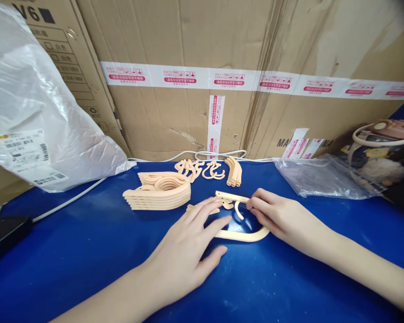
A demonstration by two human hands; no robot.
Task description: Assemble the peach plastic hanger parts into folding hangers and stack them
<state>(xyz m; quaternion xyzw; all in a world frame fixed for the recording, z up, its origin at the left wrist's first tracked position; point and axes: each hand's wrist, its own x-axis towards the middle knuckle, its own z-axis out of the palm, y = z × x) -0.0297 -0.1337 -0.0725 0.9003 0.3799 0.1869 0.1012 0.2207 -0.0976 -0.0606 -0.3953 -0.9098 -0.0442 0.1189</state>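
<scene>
A cream plastic folding clothes hanger (244,236) lies low over the blue table, its curved lower bar facing me and a small hook hanging inside its loop. My right hand (276,217) pinches the hanger's right side between thumb and fingers. Over its left side rests my left hand (191,242), fingers stretched and apart, thumb free; these fingers cover part of the hanger, so their exact contact is hidden. Just beyond the left fingertips a few cream pieces partly show. A neat stack of cream hanger parts (160,200) sits to the left.
Behind the hands lie loose cream hooks (190,169), more hooks (213,171) and nested curved pieces (234,172). Large cardboard boxes (175,121) wall off the back. A white plastic parcel (50,112) leans at left; a clear plastic bag (323,176) lies at right. A white cable (69,200) crosses the table.
</scene>
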